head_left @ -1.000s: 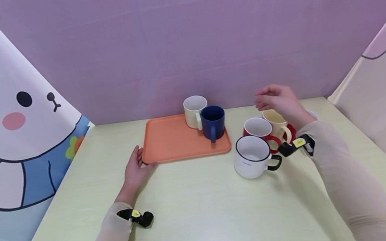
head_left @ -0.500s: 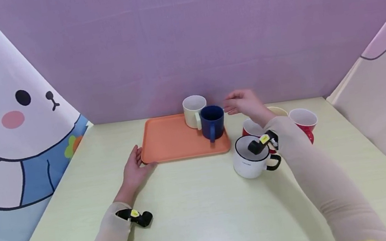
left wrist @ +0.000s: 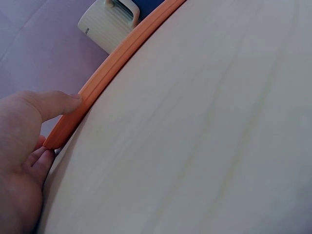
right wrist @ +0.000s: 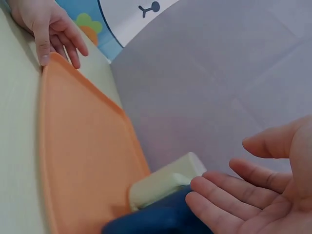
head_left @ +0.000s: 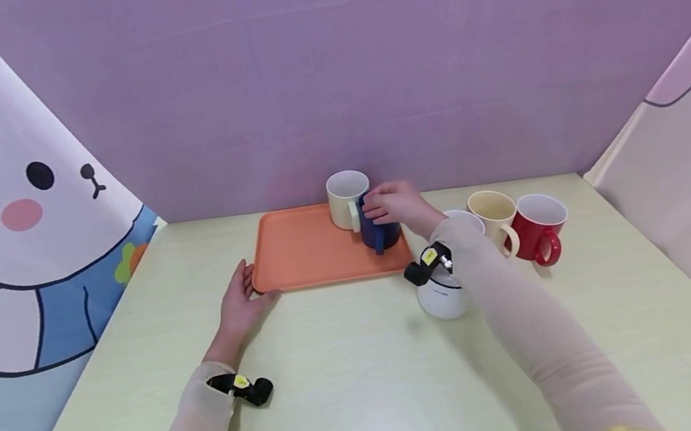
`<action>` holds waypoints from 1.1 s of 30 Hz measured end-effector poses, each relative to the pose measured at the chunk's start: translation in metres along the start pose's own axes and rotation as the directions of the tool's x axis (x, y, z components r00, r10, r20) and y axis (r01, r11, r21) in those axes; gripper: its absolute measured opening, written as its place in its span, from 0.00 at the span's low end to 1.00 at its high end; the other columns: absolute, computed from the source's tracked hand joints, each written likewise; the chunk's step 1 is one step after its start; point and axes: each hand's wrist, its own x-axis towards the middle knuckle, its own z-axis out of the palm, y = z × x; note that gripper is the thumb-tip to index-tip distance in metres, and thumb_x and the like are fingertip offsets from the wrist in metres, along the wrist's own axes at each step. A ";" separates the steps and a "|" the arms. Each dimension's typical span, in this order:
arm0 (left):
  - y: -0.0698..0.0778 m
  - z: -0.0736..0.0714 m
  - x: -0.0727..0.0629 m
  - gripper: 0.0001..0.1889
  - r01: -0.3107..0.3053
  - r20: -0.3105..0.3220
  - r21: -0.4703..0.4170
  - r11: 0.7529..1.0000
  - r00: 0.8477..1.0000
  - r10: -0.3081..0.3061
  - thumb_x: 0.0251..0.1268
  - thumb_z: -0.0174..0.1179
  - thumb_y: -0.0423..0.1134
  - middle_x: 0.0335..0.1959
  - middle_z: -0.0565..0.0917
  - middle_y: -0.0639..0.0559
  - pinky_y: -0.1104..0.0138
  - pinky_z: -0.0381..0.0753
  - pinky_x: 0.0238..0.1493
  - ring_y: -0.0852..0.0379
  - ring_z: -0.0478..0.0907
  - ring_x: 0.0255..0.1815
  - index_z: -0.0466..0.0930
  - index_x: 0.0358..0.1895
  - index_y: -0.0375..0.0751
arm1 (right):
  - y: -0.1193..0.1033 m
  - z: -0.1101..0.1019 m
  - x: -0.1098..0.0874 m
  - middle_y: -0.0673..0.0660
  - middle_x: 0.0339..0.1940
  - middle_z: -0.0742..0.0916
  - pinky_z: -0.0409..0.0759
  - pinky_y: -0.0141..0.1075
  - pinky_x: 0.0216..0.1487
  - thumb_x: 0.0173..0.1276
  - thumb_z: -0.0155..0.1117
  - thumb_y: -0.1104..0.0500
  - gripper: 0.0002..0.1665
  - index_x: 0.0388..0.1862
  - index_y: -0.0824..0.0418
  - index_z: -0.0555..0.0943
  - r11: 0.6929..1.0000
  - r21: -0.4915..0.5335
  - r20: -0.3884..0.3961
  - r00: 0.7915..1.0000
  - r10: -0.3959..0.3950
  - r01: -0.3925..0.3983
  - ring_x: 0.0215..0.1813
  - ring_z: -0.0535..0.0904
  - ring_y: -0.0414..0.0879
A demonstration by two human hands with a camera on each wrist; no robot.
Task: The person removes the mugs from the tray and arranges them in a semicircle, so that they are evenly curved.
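Observation:
My right hand [head_left: 407, 207] is over the dark blue mug [head_left: 387, 237], its fingers overlapping the rim in the head view. In the right wrist view the fingers [right wrist: 234, 195] are spread and fairly straight, right beside this mug. Close behind it stands a cream ribbed mug [head_left: 344, 204]. Both mugs are upright on the right end of an orange tray [head_left: 304, 251]. At the tray's front left corner is my left hand [head_left: 240, 307]. Its thumb [left wrist: 63, 103] lies against the front rim, while its loose fingers reach along the left side.
Right of the tray, a white enamel mug [head_left: 443, 303] with a dark rim is partly covered by my right wrist camera. Another mug [head_left: 466, 216] is mostly hidden by the sleeve. A yellow mug [head_left: 489, 210] and a red mug [head_left: 536, 229] stand farther right. A purple backdrop rises behind.
My right hand has moved left from above the mugs on the right to the dark blue mug. The left hand and tray have stayed in place.

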 end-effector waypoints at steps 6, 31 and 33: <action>0.002 0.001 0.000 0.53 -0.001 0.012 -0.003 1.000 1.000 0.001 0.63 0.67 0.30 0.77 0.54 0.32 0.55 0.58 0.77 0.39 0.55 0.77 0.35 0.80 0.33 | 0.008 0.015 0.004 0.73 0.64 0.77 0.76 0.46 0.66 0.75 0.54 0.66 0.23 0.65 0.78 0.71 0.998 0.044 -0.004 0.999 0.044 -0.044 0.66 0.75 0.63; 0.000 -0.001 0.000 0.52 -0.013 0.005 0.006 1.000 1.000 0.013 0.63 0.66 0.29 0.77 0.54 0.32 0.56 0.57 0.77 0.39 0.54 0.77 0.36 0.79 0.31 | 0.015 0.055 0.004 0.67 0.71 0.71 0.68 0.53 0.70 0.76 0.52 0.64 0.29 0.73 0.73 0.64 0.974 0.227 -0.048 0.998 0.038 -0.026 0.68 0.68 0.61; -0.001 -0.001 0.000 0.52 -0.015 0.001 0.009 1.000 1.000 0.015 0.63 0.67 0.30 0.77 0.55 0.33 0.56 0.57 0.77 0.40 0.55 0.77 0.36 0.79 0.32 | 0.016 0.058 0.005 0.67 0.71 0.71 0.66 0.54 0.71 0.76 0.51 0.65 0.28 0.72 0.74 0.64 0.966 0.258 -0.039 0.999 0.031 -0.019 0.68 0.67 0.60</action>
